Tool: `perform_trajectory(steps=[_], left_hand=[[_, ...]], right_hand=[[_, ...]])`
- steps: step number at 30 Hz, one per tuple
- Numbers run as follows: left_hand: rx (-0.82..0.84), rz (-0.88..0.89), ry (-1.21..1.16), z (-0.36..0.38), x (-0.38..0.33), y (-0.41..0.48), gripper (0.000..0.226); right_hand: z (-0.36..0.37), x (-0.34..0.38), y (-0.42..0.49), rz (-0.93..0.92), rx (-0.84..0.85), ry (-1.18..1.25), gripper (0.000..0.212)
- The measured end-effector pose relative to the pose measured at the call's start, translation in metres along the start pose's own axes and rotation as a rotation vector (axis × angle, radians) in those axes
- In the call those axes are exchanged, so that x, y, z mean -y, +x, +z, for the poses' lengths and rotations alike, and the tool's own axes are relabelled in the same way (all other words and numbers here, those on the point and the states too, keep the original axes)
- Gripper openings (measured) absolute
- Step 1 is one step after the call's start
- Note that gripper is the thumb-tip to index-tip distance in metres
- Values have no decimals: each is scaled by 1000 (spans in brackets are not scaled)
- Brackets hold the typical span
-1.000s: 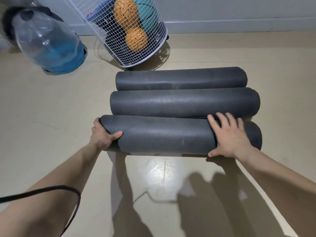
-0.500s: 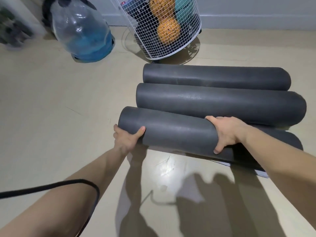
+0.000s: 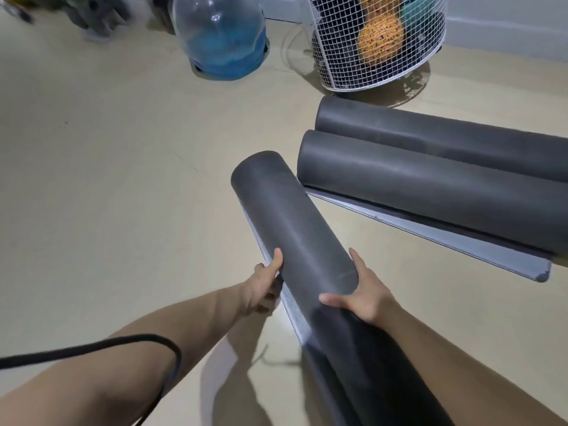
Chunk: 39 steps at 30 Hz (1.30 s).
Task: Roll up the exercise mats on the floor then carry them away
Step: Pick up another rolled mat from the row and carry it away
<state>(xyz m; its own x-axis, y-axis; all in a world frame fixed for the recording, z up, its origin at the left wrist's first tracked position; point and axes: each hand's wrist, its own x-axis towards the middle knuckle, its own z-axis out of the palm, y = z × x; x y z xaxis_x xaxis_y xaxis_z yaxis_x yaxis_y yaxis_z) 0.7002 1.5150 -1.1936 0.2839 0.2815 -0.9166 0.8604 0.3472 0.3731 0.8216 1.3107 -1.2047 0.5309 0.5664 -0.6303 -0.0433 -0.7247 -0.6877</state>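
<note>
A rolled dark grey exercise mat (image 3: 282, 210) is lifted off the floor and points away from me, its far end raised. My left hand (image 3: 264, 285) grips its left side, thumb on top. My right hand (image 3: 361, 295) holds its right side, fingers wrapped over the roll. Two more rolled grey mats lie side by side on the floor at the right: the nearer mat (image 3: 430, 189), with a loose pale flap sticking out under it, and the farther mat (image 3: 445, 139).
A white wire basket (image 3: 335, 53) with orange balls stands behind the mats. A clear water jug (image 3: 218, 35) with blue liquid sits at the back centre. A black cable (image 3: 92, 348) crosses my left forearm. Bare beige floor spreads to the left.
The nearest rolled mat has come up off the floor and swung to point away from me. Both hands moved closer together on it. The view shifted left.
</note>
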Motion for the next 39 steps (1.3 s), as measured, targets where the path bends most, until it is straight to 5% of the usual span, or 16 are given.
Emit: perform_trajectory(steps=[3,5,10,15,22,30,39], left_hand=[[18,25,-33,13,14,0,105],[46,71,-51,21,14,-6,95],[-14,240,-127,37,10,-4,75],[-309,319,-45,47,12,-19,104],[-358,398,-62,33,2,-117,93],[-246,404,-26,105,-82,-301,76],[21,447,134,298,-213,-422,65]], right_hand=[[2,5,-4,-78,-6,38,106],[-1,6,-3,-75,-1,44,97],[-4,9,4,-29,-6,38,102],[8,22,-7,-43,-41,120,90],[-12,80,-82,-145,-73,177,104],[-138,127,-232,-93,-141,415,102],[-357,93,-359,6,-381,556,93]])
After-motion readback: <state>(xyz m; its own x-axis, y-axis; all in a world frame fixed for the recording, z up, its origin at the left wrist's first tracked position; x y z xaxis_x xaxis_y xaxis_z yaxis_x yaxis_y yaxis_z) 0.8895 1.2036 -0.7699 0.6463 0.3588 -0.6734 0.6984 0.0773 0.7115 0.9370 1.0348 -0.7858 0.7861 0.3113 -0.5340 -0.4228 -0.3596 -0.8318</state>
